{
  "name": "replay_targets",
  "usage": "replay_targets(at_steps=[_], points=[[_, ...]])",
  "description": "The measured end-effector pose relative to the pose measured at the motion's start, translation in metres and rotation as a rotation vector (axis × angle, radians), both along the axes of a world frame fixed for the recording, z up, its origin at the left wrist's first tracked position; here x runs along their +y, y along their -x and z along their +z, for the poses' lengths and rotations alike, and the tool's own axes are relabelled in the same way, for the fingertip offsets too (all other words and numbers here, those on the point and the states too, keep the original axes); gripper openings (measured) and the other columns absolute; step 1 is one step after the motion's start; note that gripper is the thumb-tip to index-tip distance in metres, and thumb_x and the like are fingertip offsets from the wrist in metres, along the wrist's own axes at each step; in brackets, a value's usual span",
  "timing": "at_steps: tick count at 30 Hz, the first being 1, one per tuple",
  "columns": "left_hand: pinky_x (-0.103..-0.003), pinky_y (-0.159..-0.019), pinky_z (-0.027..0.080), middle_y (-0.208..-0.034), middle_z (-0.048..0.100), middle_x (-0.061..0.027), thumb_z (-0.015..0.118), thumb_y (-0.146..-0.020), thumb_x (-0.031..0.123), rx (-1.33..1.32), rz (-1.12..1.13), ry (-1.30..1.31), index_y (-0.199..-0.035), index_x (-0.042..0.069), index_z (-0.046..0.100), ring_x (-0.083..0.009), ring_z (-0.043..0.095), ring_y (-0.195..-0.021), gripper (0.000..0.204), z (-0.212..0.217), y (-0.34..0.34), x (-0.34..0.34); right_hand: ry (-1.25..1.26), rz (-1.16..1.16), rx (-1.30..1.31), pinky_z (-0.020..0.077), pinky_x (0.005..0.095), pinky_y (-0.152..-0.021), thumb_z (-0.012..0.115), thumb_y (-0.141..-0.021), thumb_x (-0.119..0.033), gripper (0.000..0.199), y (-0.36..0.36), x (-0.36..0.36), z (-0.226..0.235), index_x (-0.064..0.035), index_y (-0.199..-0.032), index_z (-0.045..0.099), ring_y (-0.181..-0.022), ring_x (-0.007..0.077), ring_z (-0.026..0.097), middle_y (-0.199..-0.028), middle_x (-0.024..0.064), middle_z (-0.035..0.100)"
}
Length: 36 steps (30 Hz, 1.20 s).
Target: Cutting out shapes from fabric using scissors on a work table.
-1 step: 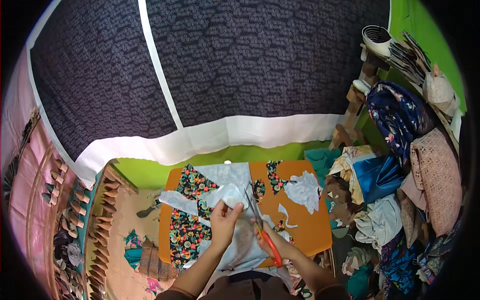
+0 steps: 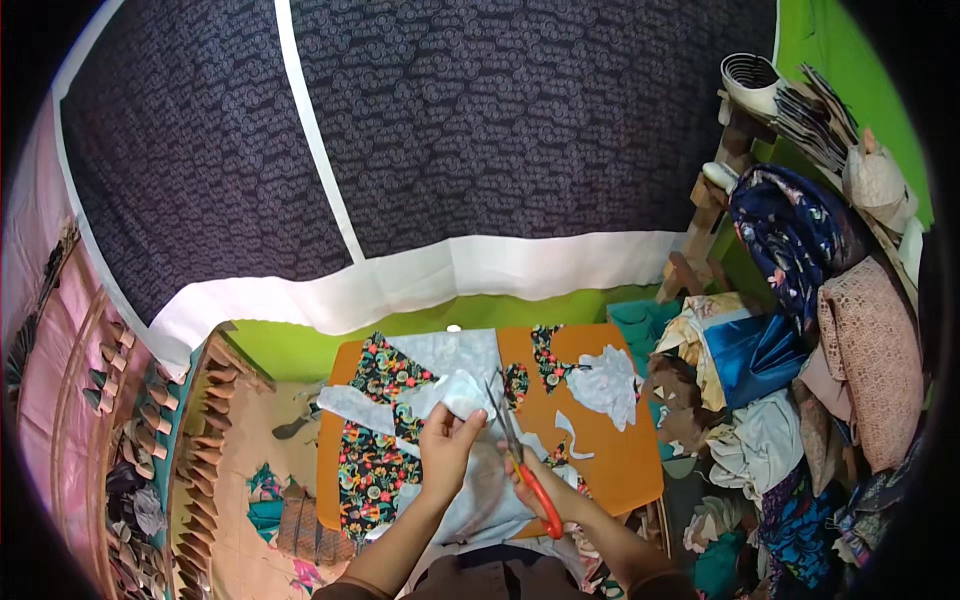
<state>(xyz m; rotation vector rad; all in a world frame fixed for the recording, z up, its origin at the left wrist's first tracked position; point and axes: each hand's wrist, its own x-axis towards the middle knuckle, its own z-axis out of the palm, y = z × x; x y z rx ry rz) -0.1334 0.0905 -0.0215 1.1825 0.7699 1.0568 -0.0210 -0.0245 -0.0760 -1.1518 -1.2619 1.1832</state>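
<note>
Scissors (image 2: 538, 490) | white piece (image 2: 462, 391) | partly covered by 2 gripping hands (image 2: 446, 450)

The left hand (image 2: 447, 440) covers the near edge of a small, flat white piece (image 2: 460, 388), the right hand (image 2: 530, 483) hides part of the red-handled metal scissors (image 2: 542, 503), and the far dark patterned curtain (image 2: 520, 120) is cut off at the view's top edge.
</note>
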Motion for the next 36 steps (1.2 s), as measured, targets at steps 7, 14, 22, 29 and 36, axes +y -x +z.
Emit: replay_targets(at_steps=[7, 14, 22, 29, 36], points=[[-0.017, -0.049, 0.034, -0.066, 0.060, -0.0023, 0.064, -0.076, 0.011, -0.007, 0.003, -0.114, -0.076, 0.001, 0.055, -0.0026, 0.046, -0.055, 0.014, -0.002, 0.001, 0.000, -0.028, -0.015, -0.056, 0.0351, 0.0153, -0.061, 0.047, -0.083, -0.043, 0.063, 0.008, 0.003, 0.011, -0.0052, -0.126, 0.022, -0.075, 0.0059, 0.036, -0.094, 0.0022, 0.036], [-0.018, -0.045, 0.030, -0.056, 0.052, 0.0005, 0.068, -0.074, 0.015, 0.108, 0.036, -0.169, -0.064, 0.003, 0.050, -0.0022, 0.040, -0.050, 0.023, 0.003, 0.002, 0.000, -0.003, -0.058, -0.046, 0.0340, 0.0129, -0.062, 0.049, -0.081, -0.045, 0.058, 0.012, 0.006, 0.012, -0.0053, -0.118, 0.030, -0.074, 0.0046, 0.036, -0.091, 0.0017, 0.037], [-0.017, -0.045, 0.030, -0.059, 0.054, 0.0009, 0.067, -0.074, 0.013, 0.064, 0.020, -0.171, -0.069, 0.002, 0.053, -0.0017, 0.041, -0.051, 0.019, 0.002, 0.005, -0.002, -0.009, -0.122, 0.028, 0.0332, 0.0131, -0.056, 0.052, -0.076, -0.055, 0.064, 0.018, 0.006, 0.017, -0.0050, -0.112, 0.036, -0.068, 0.0033, 0.037, -0.084, 0.0003, 0.038], [-0.016, -0.051, 0.036, -0.065, 0.056, -0.0002, 0.064, -0.077, 0.010, -0.028, -0.045, -0.091, -0.077, 0.001, 0.053, -0.0029, 0.048, -0.057, 0.014, 0.014, 0.006, -0.001, 0.027, -0.179, 0.209, 0.0376, 0.0192, -0.057, 0.056, -0.081, -0.036, 0.044, 0.021, 0.001, 0.030, -0.0024, -0.106, 0.045, -0.063, 0.0062, 0.041, -0.071, -0.0020, 0.042], [-0.020, -0.062, 0.047, -0.080, 0.057, -0.0061, 0.062, -0.077, 0.004, -0.085, -0.207, -0.010, -0.088, -0.001, 0.048, -0.0088, 0.056, -0.073, 0.019, 0.020, 0.011, 0.007, 0.008, -0.173, 0.034, 0.0369, 0.0178, -0.058, 0.056, -0.081, -0.036, 0.045, 0.013, 0.000, 0.026, -0.0026, -0.109, 0.044, -0.064, 0.0057, 0.042, -0.072, -0.0018, 0.043]])
